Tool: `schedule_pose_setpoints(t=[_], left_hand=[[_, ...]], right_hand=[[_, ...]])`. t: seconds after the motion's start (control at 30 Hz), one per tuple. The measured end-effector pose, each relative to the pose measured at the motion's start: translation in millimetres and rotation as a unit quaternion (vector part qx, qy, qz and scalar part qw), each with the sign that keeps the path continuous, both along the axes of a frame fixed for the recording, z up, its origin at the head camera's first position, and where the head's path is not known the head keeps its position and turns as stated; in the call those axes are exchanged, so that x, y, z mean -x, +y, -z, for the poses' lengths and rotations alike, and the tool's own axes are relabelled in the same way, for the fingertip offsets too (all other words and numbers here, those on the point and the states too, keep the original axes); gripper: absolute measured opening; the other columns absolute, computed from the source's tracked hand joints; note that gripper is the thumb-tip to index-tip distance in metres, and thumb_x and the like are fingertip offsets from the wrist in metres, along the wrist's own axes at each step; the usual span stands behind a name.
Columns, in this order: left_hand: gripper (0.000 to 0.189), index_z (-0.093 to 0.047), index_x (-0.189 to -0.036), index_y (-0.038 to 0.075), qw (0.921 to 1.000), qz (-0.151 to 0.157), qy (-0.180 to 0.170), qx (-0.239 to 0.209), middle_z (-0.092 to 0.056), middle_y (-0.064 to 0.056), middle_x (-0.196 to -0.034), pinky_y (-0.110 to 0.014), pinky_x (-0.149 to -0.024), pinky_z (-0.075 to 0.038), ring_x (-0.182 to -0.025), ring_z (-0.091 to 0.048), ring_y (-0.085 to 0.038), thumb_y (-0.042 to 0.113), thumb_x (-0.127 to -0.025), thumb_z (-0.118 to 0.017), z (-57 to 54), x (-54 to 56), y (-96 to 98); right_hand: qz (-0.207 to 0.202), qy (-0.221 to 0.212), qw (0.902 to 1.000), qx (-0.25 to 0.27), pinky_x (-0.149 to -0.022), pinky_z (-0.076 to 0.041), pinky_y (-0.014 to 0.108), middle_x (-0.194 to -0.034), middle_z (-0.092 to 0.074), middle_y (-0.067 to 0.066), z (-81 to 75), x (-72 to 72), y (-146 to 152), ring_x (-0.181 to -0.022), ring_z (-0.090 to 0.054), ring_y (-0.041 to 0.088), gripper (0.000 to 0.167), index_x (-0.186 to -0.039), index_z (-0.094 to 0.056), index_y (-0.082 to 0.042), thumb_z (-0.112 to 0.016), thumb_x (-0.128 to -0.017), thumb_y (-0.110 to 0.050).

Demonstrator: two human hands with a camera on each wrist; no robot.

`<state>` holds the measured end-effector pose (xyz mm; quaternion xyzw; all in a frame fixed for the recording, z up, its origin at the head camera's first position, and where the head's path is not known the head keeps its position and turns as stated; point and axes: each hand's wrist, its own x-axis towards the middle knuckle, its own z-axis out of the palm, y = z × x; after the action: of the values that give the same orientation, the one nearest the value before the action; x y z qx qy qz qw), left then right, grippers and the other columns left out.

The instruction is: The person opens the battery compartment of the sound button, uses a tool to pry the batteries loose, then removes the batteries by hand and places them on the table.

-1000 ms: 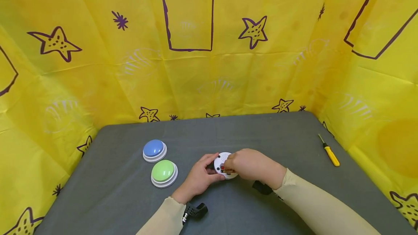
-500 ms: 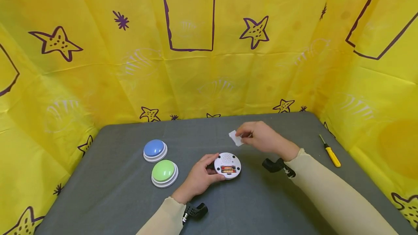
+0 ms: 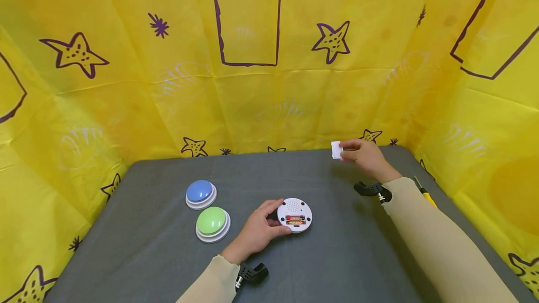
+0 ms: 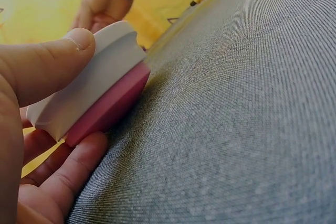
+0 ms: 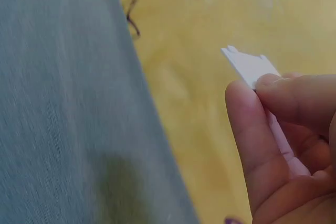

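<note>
White plastic is moving: the right hand [image 3: 365, 157] is pinching a thin flat cover [image 3: 336, 150] between thumb and fingers, carrying it farther right of centre than a moment ago, leaving red-orange batteries [image 3: 295, 220] lying uncovered. Lower centre, the left hand [image 3: 258, 229] is gripping their round white device [image 3: 294, 208], pink underside facing grey ribbed cloth [image 4: 226, 103].
</note>
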<state>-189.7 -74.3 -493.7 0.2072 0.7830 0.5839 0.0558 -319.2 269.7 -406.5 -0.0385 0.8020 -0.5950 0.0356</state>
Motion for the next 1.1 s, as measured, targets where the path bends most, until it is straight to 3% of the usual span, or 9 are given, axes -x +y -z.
schedule_pose_setpoints(t=[0.17,0.3,0.5,0.6,0.83,0.93,1.1], left_hand=[[0.076,-0.048,-0.143,-0.005,1.0,-0.003,-0.001,0.002,-0.051,-0.012,-0.136,-0.039,-0.086,-0.053,-0.097,-0.063,-0.025,0.004,-0.078,-0.086,-8.5,-3.8,2.6],[0.075,-0.048,-0.142,-0.009,1.0,-0.004,-0.005,0.003,-0.051,-0.015,-0.135,-0.04,-0.086,-0.053,-0.096,-0.063,-0.028,0.001,-0.077,-0.085,-17.2,-7.5,4.2],[0.077,-0.049,-0.144,-0.002,1.0,-0.001,-0.008,-0.004,-0.05,-0.009,-0.137,-0.036,-0.084,-0.054,-0.092,-0.065,-0.02,0.006,-0.077,-0.087,-3.4,-2.1,2.5],[0.078,-0.049,-0.144,0.0,0.9998,0.004,-0.008,-0.016,-0.051,-0.007,-0.137,-0.035,-0.084,-0.054,-0.092,-0.065,-0.018,0.008,-0.077,-0.088,1.2,0.1,1.5],[0.078,-0.05,-0.144,-0.001,0.9998,0.007,-0.008,-0.016,-0.051,-0.007,-0.136,-0.034,-0.084,-0.054,-0.092,-0.064,-0.016,0.009,-0.077,-0.088,-4.1,-1.9,4.5],[0.079,-0.05,-0.144,0.001,0.9999,0.006,-0.008,-0.013,-0.051,-0.005,-0.136,-0.032,-0.084,-0.054,-0.092,-0.064,-0.015,0.013,-0.077,-0.089,-0.6,-0.1,2.8],[0.079,-0.05,-0.144,0.001,0.9998,0.003,-0.011,-0.013,-0.052,-0.005,-0.136,-0.032,-0.084,-0.054,-0.092,-0.064,-0.015,0.013,-0.077,-0.089,-0.1,0.3,0.0]], right_hand=[[0.025,-0.021,0.9988,0.037,-0.097,-0.045,0.047,-0.137,-0.043,0.027,15.0,11.5,16,-0.11,-0.053,0.037,0.041,-0.134,-0.052,0.012,-0.063,-0.095,0.005],[0.037,-0.026,0.9976,0.051,-0.096,-0.047,0.043,-0.137,-0.042,0.028,28.8,17.9,24,-0.105,-0.057,0.03,0.043,-0.136,-0.048,0.015,-0.061,-0.096,0.008],[0.047,-0.037,0.9969,0.05,-0.089,-0.052,0.036,-0.133,-0.045,0.028,48.9,24.7,31,-0.093,-0.062,0.019,0.042,-0.135,-0.049,0.016,-0.06,-0.095,0.008],[0.044,-0.04,0.9979,0.024,-0.086,-0.054,0.032,-0.132,-0.047,0.029,55.3,27.6,31,-0.095,-0.061,0.02,0.041,-0.134,-0.05,0.015,-0.06,-0.096,0.007],[0.039,-0.061,0.9957,-0.059,-0.08,-0.055,0.027,-0.133,-0.051,0.029,60.4,31.3,28,-0.099,-0.061,0.026,0.038,-0.134,-0.054,0.012,-0.06,-0.097,0.003],[0.03,-0.066,0.9943,-0.078,-0.08,-0.054,0.025,-0.133,-0.052,0.028,60.1,32.9,26,-0.1,-0.06,0.026,0.039,-0.135,-0.055,0.01,-0.06,-0.098,0.001],[0.01,-0.05,0.9866,-0.155,-0.085,-0.052,0.03,-0.13,-0.056,0.026,58.1,36.8,22,-0.105,-0.057,0.029,0.039,-0.134,-0.058,0.007,-0.062,-0.097,-0.003]])
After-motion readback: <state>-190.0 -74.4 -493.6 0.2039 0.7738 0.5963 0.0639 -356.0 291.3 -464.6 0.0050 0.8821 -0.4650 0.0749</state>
